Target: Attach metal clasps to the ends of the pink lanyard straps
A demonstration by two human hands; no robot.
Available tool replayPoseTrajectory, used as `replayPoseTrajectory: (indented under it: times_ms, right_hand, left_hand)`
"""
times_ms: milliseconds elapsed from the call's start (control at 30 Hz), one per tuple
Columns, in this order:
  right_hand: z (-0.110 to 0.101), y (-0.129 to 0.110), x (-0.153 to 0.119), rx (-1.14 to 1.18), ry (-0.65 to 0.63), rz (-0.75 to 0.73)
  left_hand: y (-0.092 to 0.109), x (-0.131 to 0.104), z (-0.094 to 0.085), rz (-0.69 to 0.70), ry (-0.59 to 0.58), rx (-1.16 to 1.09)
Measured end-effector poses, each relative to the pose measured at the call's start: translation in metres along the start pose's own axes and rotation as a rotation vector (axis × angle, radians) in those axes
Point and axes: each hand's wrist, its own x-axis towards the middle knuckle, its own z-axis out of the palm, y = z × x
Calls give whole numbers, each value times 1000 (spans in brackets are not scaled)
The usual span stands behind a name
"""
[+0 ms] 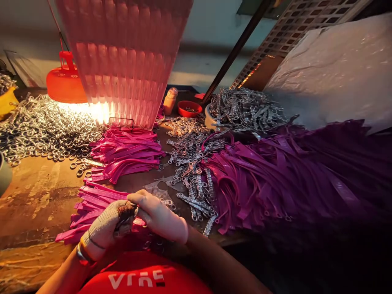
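Pink straps (92, 204) lie right under the hands at the near edge of the table (36, 196), and both hands are busy on one of them. The left hand (107, 228), in a worn knit glove with dark fingertips, closes against the right hand (159, 218), also gloved; the two are pressed together, fingertips meeting over a strap end. Whether a metal piece is pinched between them I cannot tell, the fingers cover it.

Just beyond the hands sits a second heap of pink straps (125, 153), several of them showing small metal rings at the ends, so that pile looks finished. To the right of the hands, short chain pieces (192, 179) are scattered within easy reach, and past them a big dark-purple mound of straps (290, 179) spreads out, which I judge to be the stock not yet handled. Far left and beyond, loose metal rings (43, 126) cover the table under an orange lamp (65, 81).

My read: a fair share is done, going by the two pink piles, but the purple mound is much the larger, so most of the work remains.
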Motion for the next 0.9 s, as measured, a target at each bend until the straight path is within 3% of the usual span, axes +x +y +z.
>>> replayPoseTrajectory:
  times_ms: [133, 367, 500, 567, 667, 800, 900]
  right_hand:
    - [-1, -5, 0, -168, 40, 25]
    - [-13, -9, 4, -550, -104, 148]
    - [-3, -10, 4, -577, 48, 163]
    - [1, -5, 3, -469, 143, 206]
    - [-5, 13, 10, -242, 172, 317]
    - [-25, 50, 49, -327, 240, 297]
    - [-27, 72, 93, -553, 157, 181]
  left_hand:
    - [7, -1, 5, 24, 31, 127]
    - [24, -10, 14, 144, -15, 424]
    - [25, 12, 15, 27, -60, 125]
    - [28, 26, 17, -33, -56, -84]
    - [33, 41, 16, -50, -84, -259]
    - [35, 51, 8, -29, -38, -446]
    - [31, 54, 3, -32, 36, -477]
